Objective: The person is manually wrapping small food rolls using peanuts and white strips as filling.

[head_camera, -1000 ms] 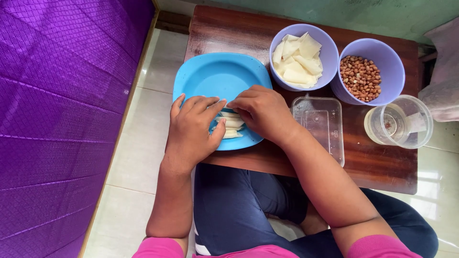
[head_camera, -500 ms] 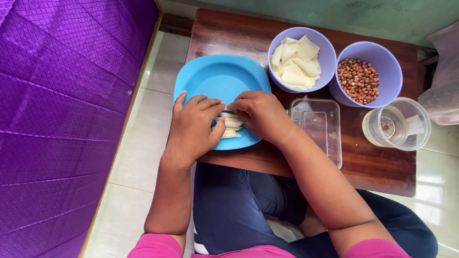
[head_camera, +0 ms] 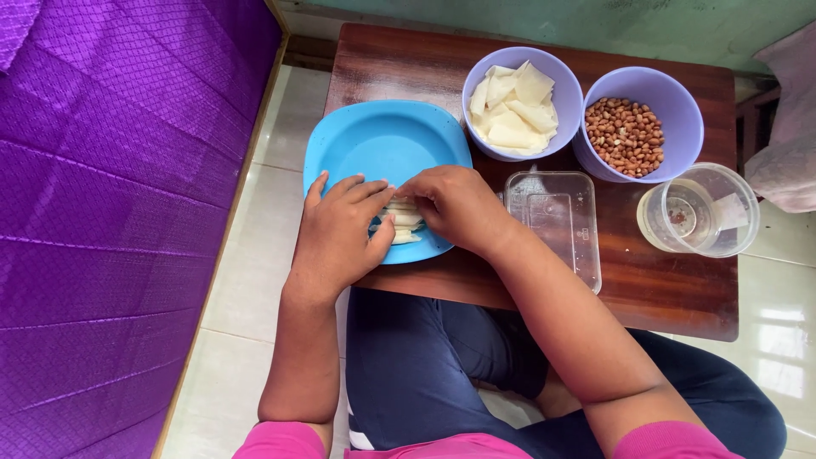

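Observation:
A blue square plate (head_camera: 374, 140) lies on the left part of a small dark wooden table (head_camera: 391, 64). At its near edge sit pale rolled pastry pieces (head_camera: 403, 228). My left hand (head_camera: 340, 234) rests palm down on the plate's near left corner, fingers touching the pieces. My right hand (head_camera: 459, 208) comes in from the right, its fingertips pinching one of the pale pieces. Both hands cover most of the pieces.
Behind the plate stand a lilac bowl of pale pastry sheets (head_camera: 516, 106) and a lilac bowl of peanuts (head_camera: 627, 132). A clear rectangular lid or box (head_camera: 557, 225) lies beside my right hand. A round clear container (head_camera: 701, 211) sits at the right. Purple fabric (head_camera: 110, 195) fills the left.
The hands stay on the pale pieces with only slight finger movement. The view has shifted a little.

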